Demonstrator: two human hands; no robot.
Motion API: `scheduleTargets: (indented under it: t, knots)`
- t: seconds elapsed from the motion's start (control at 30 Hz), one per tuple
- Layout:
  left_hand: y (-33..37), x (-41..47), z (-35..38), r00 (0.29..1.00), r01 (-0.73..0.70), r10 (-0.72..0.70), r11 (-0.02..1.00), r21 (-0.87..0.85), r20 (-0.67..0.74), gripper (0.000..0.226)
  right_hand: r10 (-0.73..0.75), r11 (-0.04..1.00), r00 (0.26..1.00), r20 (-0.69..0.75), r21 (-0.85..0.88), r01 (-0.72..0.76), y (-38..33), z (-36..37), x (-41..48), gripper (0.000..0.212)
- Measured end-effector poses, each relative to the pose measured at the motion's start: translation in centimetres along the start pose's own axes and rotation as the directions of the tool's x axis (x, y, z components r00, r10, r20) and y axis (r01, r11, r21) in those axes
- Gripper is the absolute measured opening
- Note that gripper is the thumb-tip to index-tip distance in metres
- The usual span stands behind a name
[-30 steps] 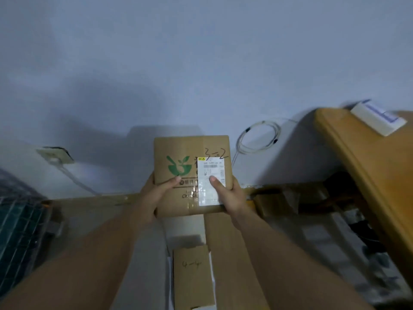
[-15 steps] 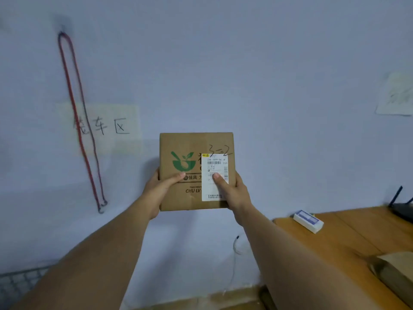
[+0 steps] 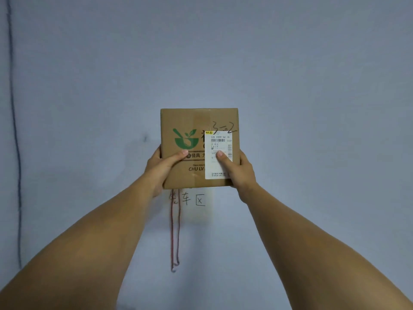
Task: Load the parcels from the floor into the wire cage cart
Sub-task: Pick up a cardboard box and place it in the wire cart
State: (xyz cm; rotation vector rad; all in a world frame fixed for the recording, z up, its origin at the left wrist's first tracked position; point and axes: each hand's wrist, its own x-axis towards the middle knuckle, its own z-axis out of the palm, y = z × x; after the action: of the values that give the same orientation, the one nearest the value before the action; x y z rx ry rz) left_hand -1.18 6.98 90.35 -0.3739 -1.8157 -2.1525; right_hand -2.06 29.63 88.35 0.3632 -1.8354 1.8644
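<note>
A brown cardboard parcel (image 3: 190, 121) with a green bowl logo, a white shipping label and a handwritten "3-2" is held up in front of a pale blue wall. My left hand (image 3: 159, 168) grips its lower left edge, thumb across the front. My right hand (image 3: 239, 171) grips its lower right edge, thumb pressed on the label. The wire cage cart and the parcels on the floor are out of view.
A paper sign with handwritten characters (image 3: 194, 199) is taped to the wall just below the parcel. A red cord (image 3: 175, 238) hangs down beside it. A dark vertical line (image 3: 15, 130) runs down the wall at far left.
The view has swung left and upward: the wooden table and floor parcels have left the frame, and the wall sign now sits behind the parcel. Both hands keep the same hold.
</note>
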Motion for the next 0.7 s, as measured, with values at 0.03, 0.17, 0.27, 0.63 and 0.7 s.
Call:
scheduleTargets:
  t: [0.03, 0.17, 0.27, 0.63, 0.7]
  knots:
    - [1.0, -0.1, -1.8, 0.999, -0.017, 0.018, 1.0, 0.019, -0.037, 0.062, -0.002, 1.0, 0.999, 0.034, 0.009, 0.002, -0.3, 1.9, 0.5, 0.059]
    - [4.5, -1.4, -10.0, 0.982, -0.055, 0.076, 0.991, 0.125, -0.172, 0.056, -0.009, 0.998, 0.983, 0.182, 0.055, -0.001, -0.6, 11.0, 1.2, 0.062]
    - [6.2, -2.5, -16.8, 0.96, -0.051, 0.102, 0.979, 0.195, -0.262, 0.054, 0.003, 0.994, 0.965, 0.263, 0.103, -0.032, -0.1, 18.9, 0.5, 0.061]
    - [7.3, -6.0, -43.8, 0.906, 0.131, 0.041, 0.919, 0.371, -0.421, 0.06, 0.126, 0.961, 0.865, 0.486, 0.158, -0.229, 3.5, 46.3, -5.2, 0.058]
    - [6.8, -6.3, -48.4, 0.897, 0.182, 0.007, 0.905, 0.385, -0.442, 0.055, 0.171, 0.951, 0.851, 0.496, 0.144, -0.275, 4.9, 50.8, -6.4, 0.053]
